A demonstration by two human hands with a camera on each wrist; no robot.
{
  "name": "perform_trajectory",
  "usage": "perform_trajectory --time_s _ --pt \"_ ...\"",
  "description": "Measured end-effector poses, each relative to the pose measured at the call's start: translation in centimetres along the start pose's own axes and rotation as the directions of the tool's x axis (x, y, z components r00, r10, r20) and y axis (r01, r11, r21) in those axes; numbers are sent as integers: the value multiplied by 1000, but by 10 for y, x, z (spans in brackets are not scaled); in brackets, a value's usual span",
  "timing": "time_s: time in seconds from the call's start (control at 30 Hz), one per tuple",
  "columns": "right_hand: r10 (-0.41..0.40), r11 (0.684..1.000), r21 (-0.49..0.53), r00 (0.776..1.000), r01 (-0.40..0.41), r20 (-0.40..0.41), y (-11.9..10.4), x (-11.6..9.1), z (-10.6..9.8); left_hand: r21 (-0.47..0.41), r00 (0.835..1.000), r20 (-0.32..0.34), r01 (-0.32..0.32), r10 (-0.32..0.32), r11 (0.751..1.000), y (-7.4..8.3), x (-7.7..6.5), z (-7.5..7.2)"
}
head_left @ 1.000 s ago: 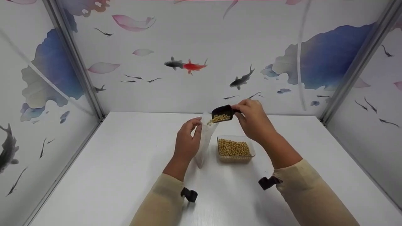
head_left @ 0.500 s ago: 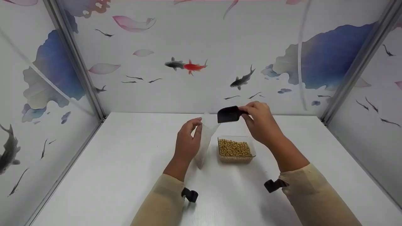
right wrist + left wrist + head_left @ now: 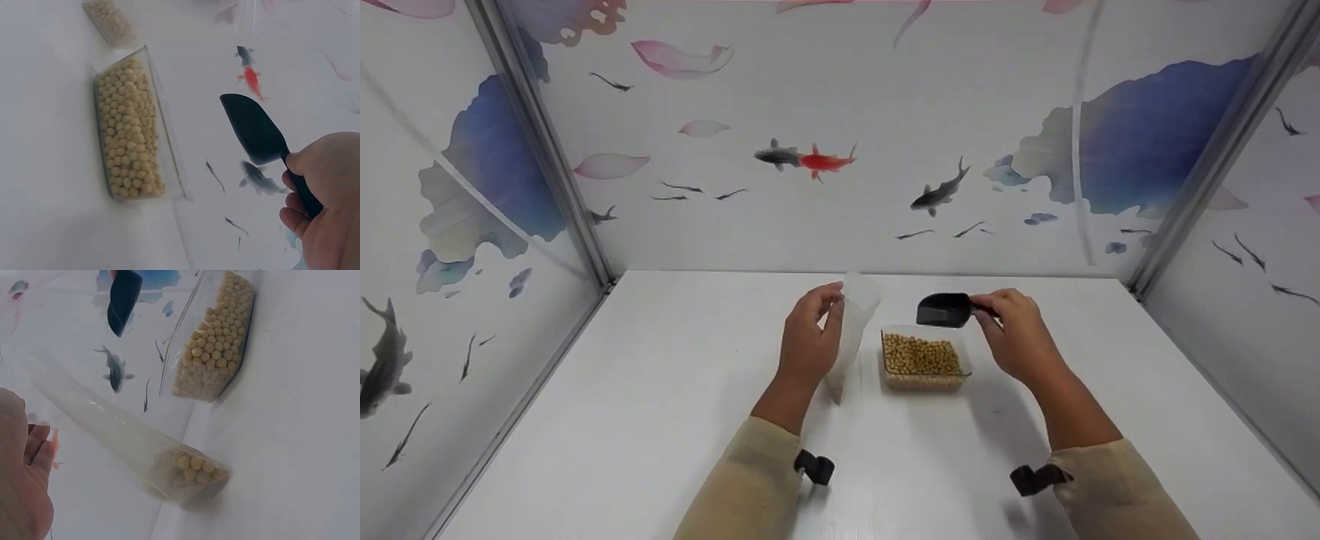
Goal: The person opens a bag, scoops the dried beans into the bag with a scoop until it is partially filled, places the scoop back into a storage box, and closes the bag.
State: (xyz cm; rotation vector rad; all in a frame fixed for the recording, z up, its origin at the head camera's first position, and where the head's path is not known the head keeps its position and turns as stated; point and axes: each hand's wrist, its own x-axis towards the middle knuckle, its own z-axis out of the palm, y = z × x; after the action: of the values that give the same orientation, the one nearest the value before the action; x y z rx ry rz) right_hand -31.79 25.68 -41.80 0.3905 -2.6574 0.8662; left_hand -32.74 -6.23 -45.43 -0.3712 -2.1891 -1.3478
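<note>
My left hand (image 3: pixel 810 334) holds a translucent plastic bag (image 3: pixel 856 315) by its upper edge. The bag hangs upright, its bottom at the table, and soybeans (image 3: pixel 194 467) lie in its lower corner in the left wrist view. My right hand (image 3: pixel 1020 334) grips the handle of a black scoop (image 3: pixel 945 309), which is empty and level above the back of a clear container. That container (image 3: pixel 926 384) stands between the hands, filled with soybeans (image 3: pixel 126 129). In the right wrist view the scoop (image 3: pixel 253 129) shows its dark side, with fingers curled round the handle.
All of this is on a white table (image 3: pixel 660 375). Behind it stands a white back wall (image 3: pixel 840 232) printed with fish and petals, and similar panels close off both sides. Black wrist mounts (image 3: pixel 816 469) sit at the sleeve cuffs.
The scoop held soybeans tipping into the bag a second ago; it emptied, then moved right and down toward the container. The left hand and bag stayed almost still.
</note>
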Motion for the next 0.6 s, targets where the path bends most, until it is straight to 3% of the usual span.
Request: perform_trajectory --time_s 0.27,0.6 --pt "91 996 -32 994 -89 60 14 -12 11 4 1000 -4 6 -6 1000 -1 1 2" --pt "88 988 -136 994 -80 60 13 -15 30 11 1000 -1 -30 30 999 -5 0 2"
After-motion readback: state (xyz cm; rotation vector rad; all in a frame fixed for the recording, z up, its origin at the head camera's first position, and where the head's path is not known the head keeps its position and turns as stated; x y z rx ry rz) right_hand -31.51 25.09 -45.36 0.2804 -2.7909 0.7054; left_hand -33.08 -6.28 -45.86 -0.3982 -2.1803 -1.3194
